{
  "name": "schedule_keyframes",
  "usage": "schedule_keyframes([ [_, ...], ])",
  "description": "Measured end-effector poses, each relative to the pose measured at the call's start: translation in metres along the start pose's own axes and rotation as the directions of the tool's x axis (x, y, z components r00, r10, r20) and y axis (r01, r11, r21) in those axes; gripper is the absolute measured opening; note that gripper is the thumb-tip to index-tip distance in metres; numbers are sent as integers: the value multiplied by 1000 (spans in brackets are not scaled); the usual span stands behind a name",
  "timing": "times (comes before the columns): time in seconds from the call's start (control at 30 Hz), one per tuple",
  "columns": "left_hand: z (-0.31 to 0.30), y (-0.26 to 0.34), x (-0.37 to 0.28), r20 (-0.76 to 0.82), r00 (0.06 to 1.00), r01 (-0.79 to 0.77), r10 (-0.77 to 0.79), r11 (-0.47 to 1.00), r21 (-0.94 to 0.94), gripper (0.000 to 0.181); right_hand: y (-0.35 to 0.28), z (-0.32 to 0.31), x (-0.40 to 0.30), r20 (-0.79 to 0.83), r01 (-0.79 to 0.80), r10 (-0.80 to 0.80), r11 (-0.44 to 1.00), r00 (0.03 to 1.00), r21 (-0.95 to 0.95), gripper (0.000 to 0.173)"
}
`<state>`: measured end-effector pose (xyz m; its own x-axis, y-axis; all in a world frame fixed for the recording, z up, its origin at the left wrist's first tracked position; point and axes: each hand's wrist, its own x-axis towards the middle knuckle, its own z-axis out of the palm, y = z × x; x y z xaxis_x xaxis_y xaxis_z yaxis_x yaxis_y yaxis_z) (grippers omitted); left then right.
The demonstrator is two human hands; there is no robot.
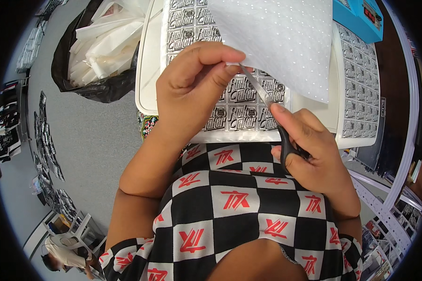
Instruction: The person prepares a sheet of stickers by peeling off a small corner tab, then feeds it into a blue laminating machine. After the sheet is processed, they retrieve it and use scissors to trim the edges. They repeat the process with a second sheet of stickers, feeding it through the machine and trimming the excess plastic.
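Observation:
My left hand (193, 79) pinches a small white edge between thumb and forefinger, at the lower left corner of a dotted translucent sheet (277, 38). In my right hand (314, 156) is a pair of scissors (262, 92) with black handles. Their blades look nearly together, and the tips reach my left fingertips at that corner. Under both hands lies a sheet of printed black-and-silver stickers (240, 117), partly covered by the dotted sheet, which curls up from it. The lettered designs repeat in rows.
The sheets rest on a white tabletop (147, 95). Another printed sheet (358, 84) drapes at the right, below a blue device (358, 21) with a red display. A black bag (61, 66) of white film scraps (109, 52) stands left. A metal rack (376, 200) is right; a person (68, 251) sits lower left.

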<state>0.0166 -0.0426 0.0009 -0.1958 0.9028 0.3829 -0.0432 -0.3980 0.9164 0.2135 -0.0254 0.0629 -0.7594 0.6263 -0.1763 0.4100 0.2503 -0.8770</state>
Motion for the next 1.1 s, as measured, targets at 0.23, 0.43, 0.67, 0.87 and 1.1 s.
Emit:
schedule_keyframes([
  [0.23,-1,3,1,37,999,3,-3,1000,8,12,1,1,1,-16,25,-25,1000,1000,11,63],
  [0.43,-1,2,1,53,998,13,-14,1000,11,16,1,1,1,-19,-6,8,997,1000,74,63],
  [0.67,5,5,0,-16,996,88,-91,986,-144,15,1,-1,1,-6,-17,18,989,1000,144,61],
  [0.87,2,5,0,-49,987,139,-151,972,-191,9,7,1,-3,-85,48,-38,993,996,111,60],
  [1.1,-4,5,-3,-70,964,247,-257,961,-125,8,9,2,-5,-128,55,-68,992,989,-110,59],
])
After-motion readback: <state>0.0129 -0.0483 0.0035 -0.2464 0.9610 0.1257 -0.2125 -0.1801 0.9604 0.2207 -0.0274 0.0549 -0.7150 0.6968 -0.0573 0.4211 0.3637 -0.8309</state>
